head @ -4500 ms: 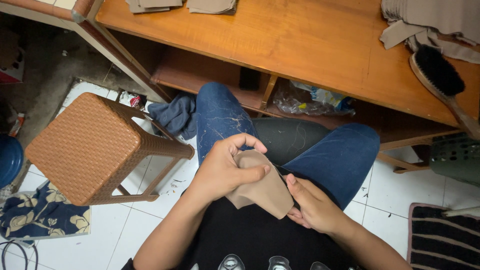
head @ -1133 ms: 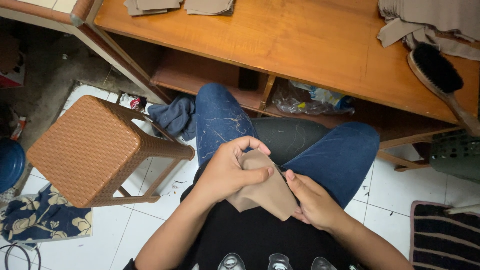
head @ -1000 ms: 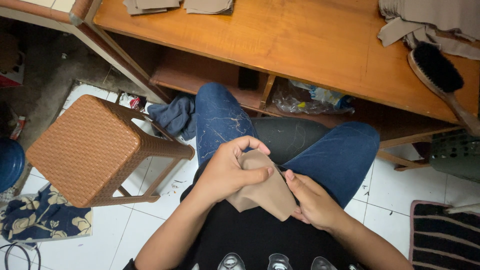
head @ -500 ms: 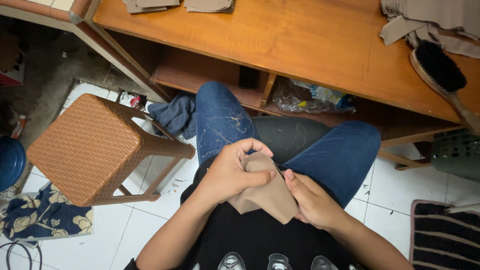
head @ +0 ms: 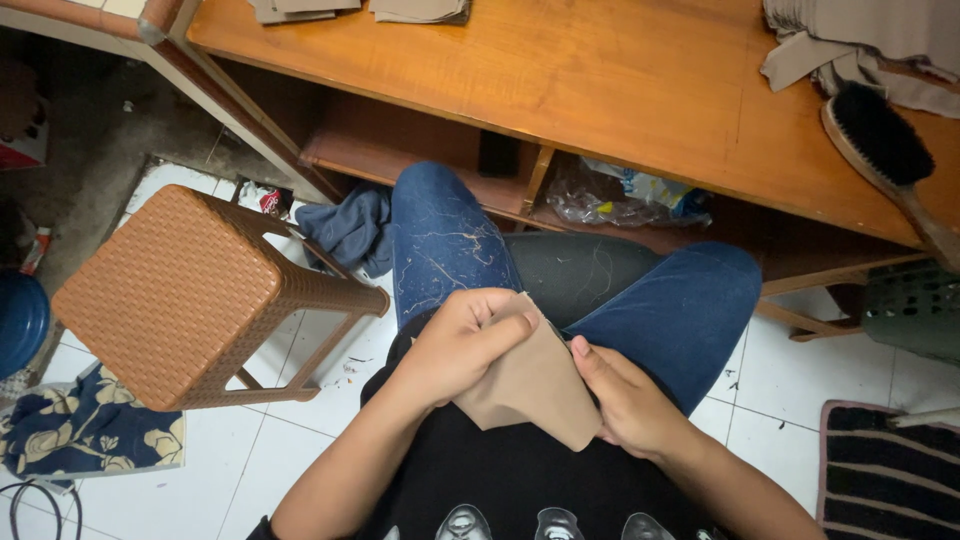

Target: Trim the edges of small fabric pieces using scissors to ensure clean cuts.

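both hands gripped one tan fabric piece (head: 535, 385) over the lap: left hand (head: 455, 345) closed on its upper edge, right hand (head: 625, 405) apparently pinching its right edge, fingertips hidden.

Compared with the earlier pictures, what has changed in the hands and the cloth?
Very little. The left hand curled its fingers closer over the top edge of the tan fabric piece; the right hand keeps its grip on the other side. Both hands still hold it over the lap. The woven stool, wooden table and brush stayed put.
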